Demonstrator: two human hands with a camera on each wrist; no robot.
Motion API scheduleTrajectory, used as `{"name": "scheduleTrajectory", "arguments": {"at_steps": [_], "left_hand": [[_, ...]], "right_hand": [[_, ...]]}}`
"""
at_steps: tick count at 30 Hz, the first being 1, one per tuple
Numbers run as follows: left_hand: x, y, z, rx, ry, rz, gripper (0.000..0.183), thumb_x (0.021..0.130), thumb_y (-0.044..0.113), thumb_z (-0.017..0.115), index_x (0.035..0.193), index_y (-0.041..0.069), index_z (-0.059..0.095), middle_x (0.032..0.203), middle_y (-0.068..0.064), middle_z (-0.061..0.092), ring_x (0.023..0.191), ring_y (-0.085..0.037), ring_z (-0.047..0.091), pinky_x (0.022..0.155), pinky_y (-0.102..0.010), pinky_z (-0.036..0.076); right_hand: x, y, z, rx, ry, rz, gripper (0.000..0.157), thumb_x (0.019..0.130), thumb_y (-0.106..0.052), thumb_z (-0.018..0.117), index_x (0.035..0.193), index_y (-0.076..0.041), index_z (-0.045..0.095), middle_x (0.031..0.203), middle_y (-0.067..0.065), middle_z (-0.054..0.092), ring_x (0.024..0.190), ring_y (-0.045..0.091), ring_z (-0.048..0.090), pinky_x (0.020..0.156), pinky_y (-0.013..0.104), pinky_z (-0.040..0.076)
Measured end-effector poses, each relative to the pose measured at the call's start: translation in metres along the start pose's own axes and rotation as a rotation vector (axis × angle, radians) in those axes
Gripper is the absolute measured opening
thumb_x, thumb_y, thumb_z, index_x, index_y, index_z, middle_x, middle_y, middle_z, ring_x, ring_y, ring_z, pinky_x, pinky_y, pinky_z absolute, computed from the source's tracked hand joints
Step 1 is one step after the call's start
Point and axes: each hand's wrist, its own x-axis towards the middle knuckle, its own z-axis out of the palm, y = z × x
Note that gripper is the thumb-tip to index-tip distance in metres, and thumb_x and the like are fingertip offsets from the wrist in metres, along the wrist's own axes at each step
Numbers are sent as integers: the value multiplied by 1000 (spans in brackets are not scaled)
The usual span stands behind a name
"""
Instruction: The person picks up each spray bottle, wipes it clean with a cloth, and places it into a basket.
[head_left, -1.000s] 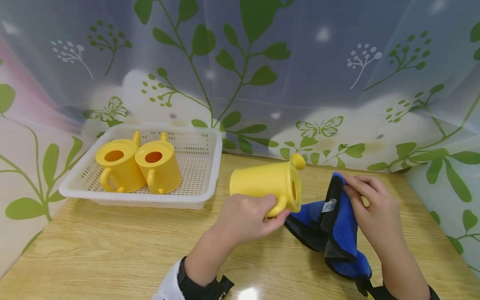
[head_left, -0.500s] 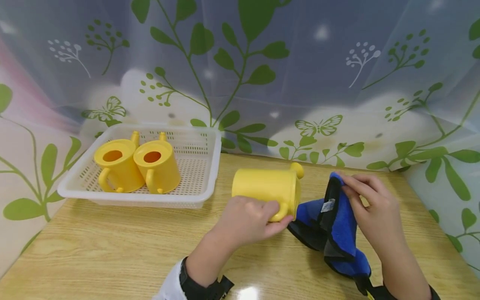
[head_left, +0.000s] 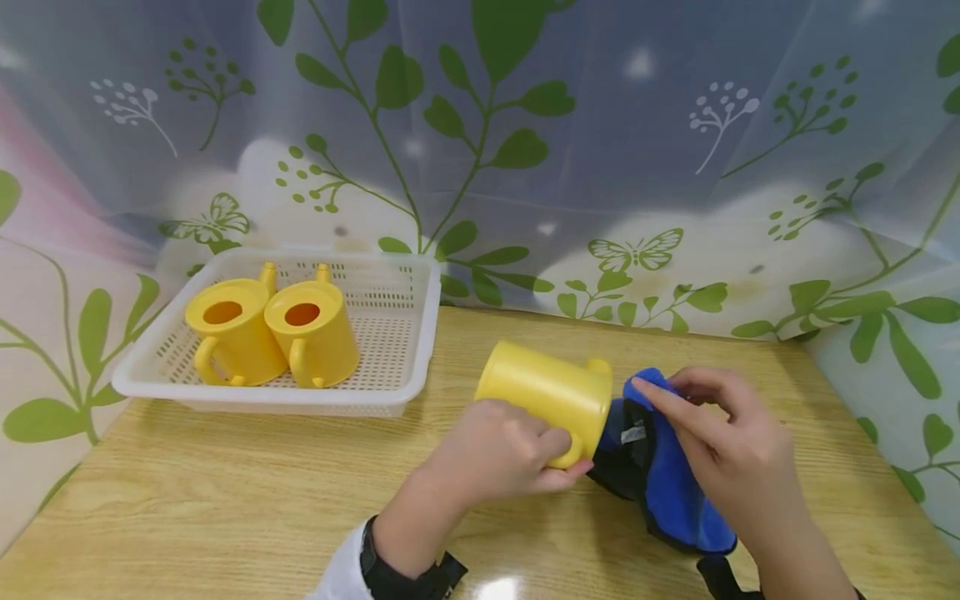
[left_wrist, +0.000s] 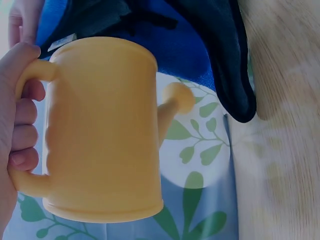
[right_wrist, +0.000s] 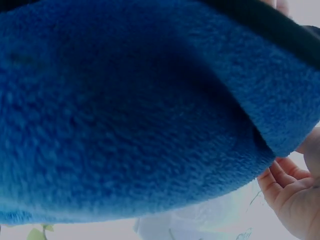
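Observation:
My left hand (head_left: 502,446) grips a yellow watering can (head_left: 547,387) by its handle, with the fingers curled through the loop in the left wrist view. The can lies tipped on its side in the air, top end toward the right and slightly down. Its opening is turned away in the head view. A blue plush cloth (head_left: 675,492) with black edging and a small white label hangs right beside that top end. My right hand (head_left: 738,446) pinches the cloth's upper edge between thumb and fingers. In the right wrist view the blue pile (right_wrist: 125,110) fills most of the picture.
At the left on the wooden table (head_left: 225,500) stands a white perforated basket (head_left: 390,392). Two more yellow watering cans, one (head_left: 247,342) leaning near the other (head_left: 322,342), sit in its left part. A leaf-patterned curtain (head_left: 630,125) closes off the back.
The watering can has turned so its top end dips to the right and its opening is no longer seen. My right hand has brought the cloth's pinched edge left and down toward the can.

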Motion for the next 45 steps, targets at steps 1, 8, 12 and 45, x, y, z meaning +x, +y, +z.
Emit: {"name": "scheduleTrajectory", "arguments": {"at_steps": [1,8,12,45], "left_hand": [[0,1,0,3,-3,12,39,80,48,58,55,25,39,46,15,32,42,2,25,39,-12,22],[2,5,-2,21,-23,62,36,82,49,54,57,25,44,44,16,35,41,3,25,38,-14,22],[2,6,-2,24,-21,82,36,83,49,54,57,25,46,44,16,35,40,3,23,38,-14,21],[1,2,1,73,21,95,38,82,48,57,55,26,42,45,16,33,40,2,35,38,-14,23]], "right_hand": [[1,-3,0,-15,-6,-22,31,97,-16,40,95,-12,71,86,16,59,68,19,53,58,25,43],[-1,-12,8,-50,-136,-165,36,98,-9,34,102,-19,68,90,13,58,72,19,55,57,30,46],[-7,-10,9,-3,-324,-170,39,102,-19,26,108,-22,65,100,11,58,83,23,57,66,36,50],[38,-13,39,-19,-696,-155,36,77,5,65,107,-16,66,94,5,57,75,11,51,59,22,46]]}}
